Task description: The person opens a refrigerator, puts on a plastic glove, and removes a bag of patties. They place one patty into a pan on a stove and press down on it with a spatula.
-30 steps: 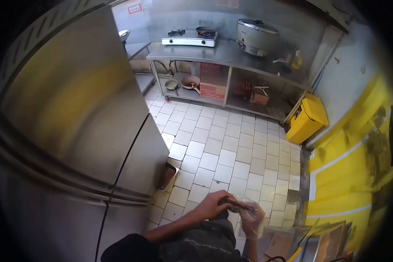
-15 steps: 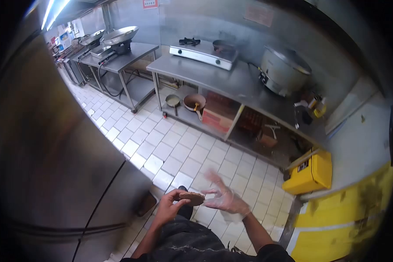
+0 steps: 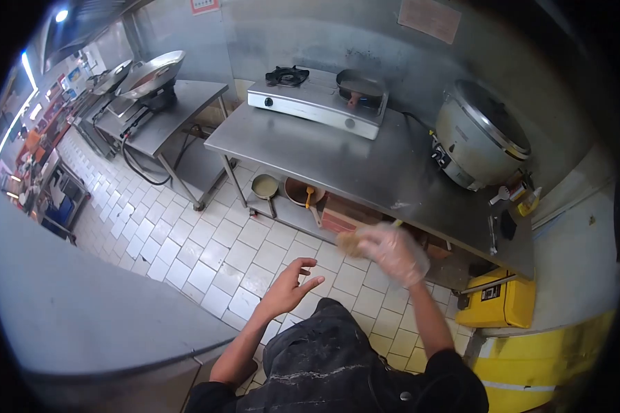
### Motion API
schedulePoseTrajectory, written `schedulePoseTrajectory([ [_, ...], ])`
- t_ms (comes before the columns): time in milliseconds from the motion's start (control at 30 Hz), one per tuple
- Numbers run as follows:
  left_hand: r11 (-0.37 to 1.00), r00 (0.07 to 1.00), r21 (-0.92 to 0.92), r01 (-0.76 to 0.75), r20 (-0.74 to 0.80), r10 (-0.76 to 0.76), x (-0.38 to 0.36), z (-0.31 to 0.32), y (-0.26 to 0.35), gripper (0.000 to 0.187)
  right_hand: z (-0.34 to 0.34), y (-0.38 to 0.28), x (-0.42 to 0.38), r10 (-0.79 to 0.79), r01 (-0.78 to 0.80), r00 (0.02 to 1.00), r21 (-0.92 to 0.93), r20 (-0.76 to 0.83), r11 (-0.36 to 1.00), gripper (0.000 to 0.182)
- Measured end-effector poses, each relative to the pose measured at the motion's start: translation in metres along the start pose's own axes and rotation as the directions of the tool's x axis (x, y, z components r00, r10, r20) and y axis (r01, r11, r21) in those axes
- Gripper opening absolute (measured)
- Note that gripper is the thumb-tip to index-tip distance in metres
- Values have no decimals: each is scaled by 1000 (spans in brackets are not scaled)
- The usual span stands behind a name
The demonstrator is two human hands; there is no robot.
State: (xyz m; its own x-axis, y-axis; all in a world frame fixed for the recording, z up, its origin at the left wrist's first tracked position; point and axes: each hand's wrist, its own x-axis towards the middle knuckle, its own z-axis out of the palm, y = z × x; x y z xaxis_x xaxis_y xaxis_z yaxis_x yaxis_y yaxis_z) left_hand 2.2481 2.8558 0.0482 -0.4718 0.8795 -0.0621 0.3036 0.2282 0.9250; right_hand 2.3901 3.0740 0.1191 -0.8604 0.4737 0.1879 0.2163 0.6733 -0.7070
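Note:
My right hand (image 3: 395, 253), in a clear plastic glove, is raised in front of the steel table and blurred by motion. Its fingers are closed on a flat, round, brown piece that looks like a burger patty (image 3: 351, 244). To the left and lower down is my bare left hand (image 3: 289, 289), fingers curved and apart, holding nothing, above the tiled floor.
A steel table (image 3: 296, 148) bears a gas stove (image 3: 310, 107) with a dark pan (image 3: 358, 86), and a large rice cooker (image 3: 472, 141). Pans and a cardboard box (image 3: 341, 213) sit on its lower shelf. A yellow bin (image 3: 499, 299) stands at right. A grey surface (image 3: 117, 310) borders my left.
The patty has passed from my left hand to my gloved right hand, which has moved up and right. My left fingers have opened. The view has turned, bringing the table nearer.

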Motion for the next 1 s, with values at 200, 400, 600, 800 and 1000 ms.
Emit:
schedulePoseTrajectory([
  [200,843,946,-430,324,120,-302,118,3,-168,40,-81,112,218,-151,65,963,-349,-225,935,20],
  [400,752,728,18,659,-265,-632,29,38,-451,30,-128,200,470,-90,-20,978,-514,-188,857,21],
  [600,283,254,-624,729,-138,-957,43,16,-354,23,-106,299,635,-10,-41,998,-732,-65,680,17],
  [800,612,483,-309,728,-402,-778,98,35,-367,25,-84,319,644,-58,15,998,-697,-38,717,18],
  [1000,638,535,-242,731,-376,-756,122,8,-382,29,-126,278,606,-106,34,991,-627,-77,778,27],
])
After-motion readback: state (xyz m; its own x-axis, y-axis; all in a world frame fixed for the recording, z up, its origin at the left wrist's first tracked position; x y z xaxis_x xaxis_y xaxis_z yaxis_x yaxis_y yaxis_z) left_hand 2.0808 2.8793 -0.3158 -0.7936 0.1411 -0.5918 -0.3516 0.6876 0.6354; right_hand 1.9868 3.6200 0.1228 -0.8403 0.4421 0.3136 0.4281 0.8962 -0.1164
